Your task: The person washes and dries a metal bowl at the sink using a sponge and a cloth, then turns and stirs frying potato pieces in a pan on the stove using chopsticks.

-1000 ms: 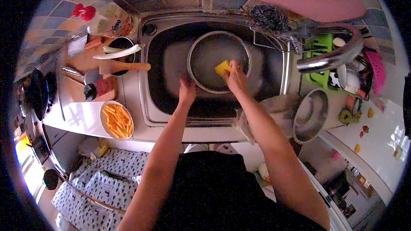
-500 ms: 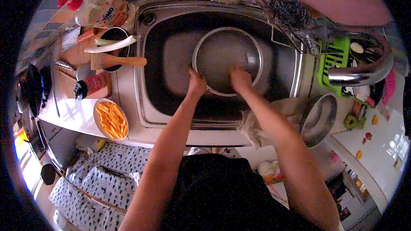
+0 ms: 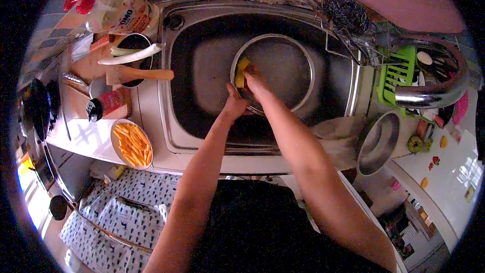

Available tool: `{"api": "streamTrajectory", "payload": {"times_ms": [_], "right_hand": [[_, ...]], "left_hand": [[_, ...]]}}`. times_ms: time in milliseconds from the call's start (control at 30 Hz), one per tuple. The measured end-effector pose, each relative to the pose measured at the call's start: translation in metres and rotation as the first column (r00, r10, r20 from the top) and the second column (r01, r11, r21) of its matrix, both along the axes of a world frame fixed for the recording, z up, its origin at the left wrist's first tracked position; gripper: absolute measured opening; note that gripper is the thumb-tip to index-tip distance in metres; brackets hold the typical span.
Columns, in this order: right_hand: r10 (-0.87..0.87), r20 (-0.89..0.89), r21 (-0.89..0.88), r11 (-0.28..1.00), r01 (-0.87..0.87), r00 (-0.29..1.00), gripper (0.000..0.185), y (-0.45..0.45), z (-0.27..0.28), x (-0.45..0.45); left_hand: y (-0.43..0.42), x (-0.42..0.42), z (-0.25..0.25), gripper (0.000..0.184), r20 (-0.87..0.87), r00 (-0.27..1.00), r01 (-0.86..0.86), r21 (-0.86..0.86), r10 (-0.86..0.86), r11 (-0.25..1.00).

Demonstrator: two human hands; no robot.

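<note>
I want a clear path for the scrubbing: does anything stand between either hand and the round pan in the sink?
Only the yellow sponge, held in the right hand, lies between that hand and the pan's left side. Nothing visible separates the left hand from the near-left rim.

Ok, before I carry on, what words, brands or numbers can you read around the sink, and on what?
"OMO": large letters on the label of the red-capped bottle; any letters beside them are unclear, and the smaller print is too blurred to read.
Red-labelled jar: marks too small to read.
No numbers are readable.
</note>
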State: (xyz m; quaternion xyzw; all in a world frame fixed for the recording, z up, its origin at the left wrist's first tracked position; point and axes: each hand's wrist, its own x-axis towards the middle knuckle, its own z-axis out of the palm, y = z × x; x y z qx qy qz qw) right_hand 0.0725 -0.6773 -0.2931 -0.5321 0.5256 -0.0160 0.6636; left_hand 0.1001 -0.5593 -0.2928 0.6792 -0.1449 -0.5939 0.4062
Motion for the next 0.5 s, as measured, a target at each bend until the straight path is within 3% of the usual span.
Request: {"api": "streamTrajectory", "payload": {"times_ms": [67,133,167,233,300,367,433,500], "right_hand": [[0.199,-0.085,-0.308,0.927,-0.215,0.976,0.028,0.008,-0.002,-0.019],[0.305,-0.073,-0.343,0.887,-0.311,0.950,0.028,0.006,-0.048,-0.051],[0.301,-0.023,-0.230,0.926,-0.298,0.953,0.028,0.005,-0.097,-0.071],[0.522,-0.320,-0.455,0.648,-0.611,0.791,0.025,-0.009,-0.046,-0.088],[0.526,-0.579,-0.462,0.417,-0.782,0.623,0.023,-0.023,0.003,-0.097],[0.471,-0.730,-0.378,0.327,-0.866,0.496,0.021,-0.044,0.049,-0.090],[0.414,-0.839,-0.256,0.272,-0.928,0.353,0.019,-0.066,0.076,-0.083],[0.370,-0.848,-0.345,0.159,-0.925,0.380,0.018,-0.092,0.069,-0.084]], "left_hand": [[0.000,-0.003,-0.024,0.086,0.093,0.996,-0.004,-0.026,0.006,1.000],[-0.007,-0.004,-0.016,0.087,0.110,0.981,-0.163,0.001,0.162,0.987],[-0.010,-0.004,-0.010,0.087,0.138,0.968,-0.215,0.009,0.212,0.977],[-0.011,-0.001,0.003,0.087,0.294,0.940,-0.183,0.006,0.173,0.983],[-0.007,0.000,-0.012,0.088,0.497,0.863,-0.107,0.014,0.086,0.994],[-0.013,0.007,0.010,0.088,0.464,0.886,-0.071,0.136,0.000,0.988],[-0.039,0.026,0.100,0.088,0.147,0.989,-0.041,0.347,-0.011,0.937],[-0.040,0.021,0.086,0.088,0.231,0.973,-0.060,0.325,-0.017,0.944]]}}
